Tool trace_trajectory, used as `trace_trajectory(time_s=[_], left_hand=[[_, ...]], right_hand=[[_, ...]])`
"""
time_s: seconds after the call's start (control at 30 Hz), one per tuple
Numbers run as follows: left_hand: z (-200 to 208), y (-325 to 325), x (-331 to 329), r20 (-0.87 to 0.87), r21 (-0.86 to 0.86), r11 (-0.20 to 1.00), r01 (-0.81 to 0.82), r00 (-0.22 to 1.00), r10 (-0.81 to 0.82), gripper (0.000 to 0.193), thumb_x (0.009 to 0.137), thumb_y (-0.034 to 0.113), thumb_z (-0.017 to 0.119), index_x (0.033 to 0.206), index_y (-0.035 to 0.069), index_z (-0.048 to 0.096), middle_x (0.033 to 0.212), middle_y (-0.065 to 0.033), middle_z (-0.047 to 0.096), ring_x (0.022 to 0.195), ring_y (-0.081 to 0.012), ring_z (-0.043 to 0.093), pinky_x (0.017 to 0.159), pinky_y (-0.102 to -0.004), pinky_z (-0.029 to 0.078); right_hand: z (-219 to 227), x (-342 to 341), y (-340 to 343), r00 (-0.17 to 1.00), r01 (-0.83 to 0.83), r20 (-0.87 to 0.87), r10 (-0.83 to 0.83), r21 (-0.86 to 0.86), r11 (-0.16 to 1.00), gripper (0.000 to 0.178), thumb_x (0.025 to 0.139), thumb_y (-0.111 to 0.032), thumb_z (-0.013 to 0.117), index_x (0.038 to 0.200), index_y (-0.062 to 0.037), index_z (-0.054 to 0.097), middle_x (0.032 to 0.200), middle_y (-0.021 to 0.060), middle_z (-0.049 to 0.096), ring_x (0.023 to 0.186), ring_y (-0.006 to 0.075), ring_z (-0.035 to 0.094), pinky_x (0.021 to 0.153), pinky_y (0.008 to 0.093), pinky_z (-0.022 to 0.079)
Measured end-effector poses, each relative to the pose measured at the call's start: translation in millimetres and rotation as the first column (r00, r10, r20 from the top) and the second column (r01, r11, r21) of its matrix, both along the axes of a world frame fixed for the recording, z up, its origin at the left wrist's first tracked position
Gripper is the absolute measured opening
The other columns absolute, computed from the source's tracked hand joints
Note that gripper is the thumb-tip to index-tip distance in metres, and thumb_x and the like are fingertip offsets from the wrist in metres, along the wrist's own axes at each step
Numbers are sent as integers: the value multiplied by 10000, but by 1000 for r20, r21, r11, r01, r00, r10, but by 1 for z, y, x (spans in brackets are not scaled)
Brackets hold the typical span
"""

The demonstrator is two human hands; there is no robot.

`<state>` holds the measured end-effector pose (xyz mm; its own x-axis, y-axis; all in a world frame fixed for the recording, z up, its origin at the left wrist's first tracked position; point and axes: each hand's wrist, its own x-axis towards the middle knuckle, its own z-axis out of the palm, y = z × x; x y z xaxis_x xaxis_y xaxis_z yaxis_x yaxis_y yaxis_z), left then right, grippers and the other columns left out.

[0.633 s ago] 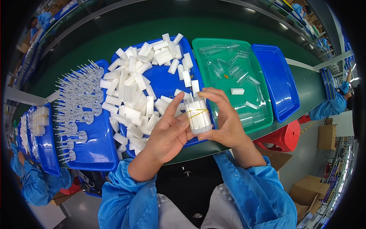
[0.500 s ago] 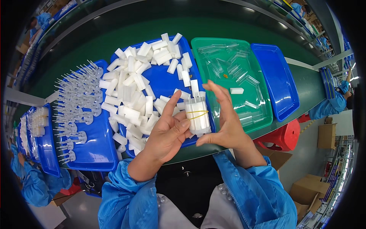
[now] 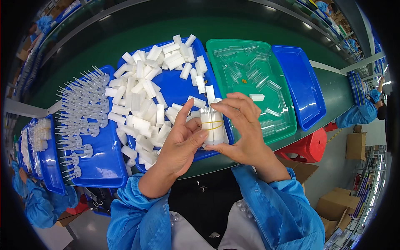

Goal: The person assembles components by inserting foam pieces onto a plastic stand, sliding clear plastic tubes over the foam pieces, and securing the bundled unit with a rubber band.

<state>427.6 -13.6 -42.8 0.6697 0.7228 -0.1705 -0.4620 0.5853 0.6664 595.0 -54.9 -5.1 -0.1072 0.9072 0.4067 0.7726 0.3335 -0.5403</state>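
Between my two hands stands a bundle of clear plastic tubes (image 3: 207,115) with white cylinders inside, a yellow rubber band wound round it. My left hand (image 3: 173,152) grips the bundle from the left, thumb across its front. From the right, my right hand (image 3: 250,135) spans it, thumb at the bottom end and fingertips at the top. Just behind the bundle is a white cylinder (image 3: 210,94); whether it touches my fingers is hard to see. Many loose white cylinders (image 3: 146,110) are heaped in a blue tray (image 3: 175,85) beyond my left hand.
On the right, a green tray (image 3: 231,89) holds clear tubes (image 3: 259,79) and one white cylinder (image 3: 257,97). A bare blue tray (image 3: 302,87) adjoins it. Clear stemmed parts (image 3: 83,108) fill another blue tray (image 3: 104,162) at left. A red stool (image 3: 306,146) stands below the table edge.
My right hand has closed in, its fingertips coming over the top of the bundle and its thumb under the bottom. The bundle stands slightly further left; my left hand keeps its hold.
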Motion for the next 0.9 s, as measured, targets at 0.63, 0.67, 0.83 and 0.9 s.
trace_trajectory(time_s=[0.63,0.67,0.83,0.9], left_hand=[[-1,-1,0,104,-68,997,47,994,-40,691,906,22,481,1442,153,67,1235,-199,455,1127,-233,481,931,-347,393],[-1,-1,-1,81,-51,998,41,996,-37,695,903,26,490,1441,150,69,1238,-196,453,1131,-234,478,928,-350,397],[-2,0,-2,41,-35,999,38,999,-36,700,894,26,508,1438,137,82,1243,-191,449,1131,-232,476,921,-352,403],[-3,0,-1,38,-58,997,42,998,-40,680,899,48,507,1435,130,96,1242,-192,448,1125,-233,480,918,-356,409]], right_hand=[[-1,-3,0,999,1,51,-2,27,1000,809,529,-363,804,1233,-103,501,1165,55,481,1182,287,384,906,427,234],[-2,-3,0,999,1,51,-3,26,1000,809,529,-363,804,1233,-103,501,1165,55,481,1182,287,384,906,427,234],[-6,-5,2,1000,11,23,-12,47,999,719,536,-332,803,1162,-95,540,1101,62,504,1118,283,432,883,405,247],[-6,-4,3,1000,5,-14,-4,63,998,708,537,-328,804,1153,-93,548,1083,64,509,1102,280,441,886,397,254]])
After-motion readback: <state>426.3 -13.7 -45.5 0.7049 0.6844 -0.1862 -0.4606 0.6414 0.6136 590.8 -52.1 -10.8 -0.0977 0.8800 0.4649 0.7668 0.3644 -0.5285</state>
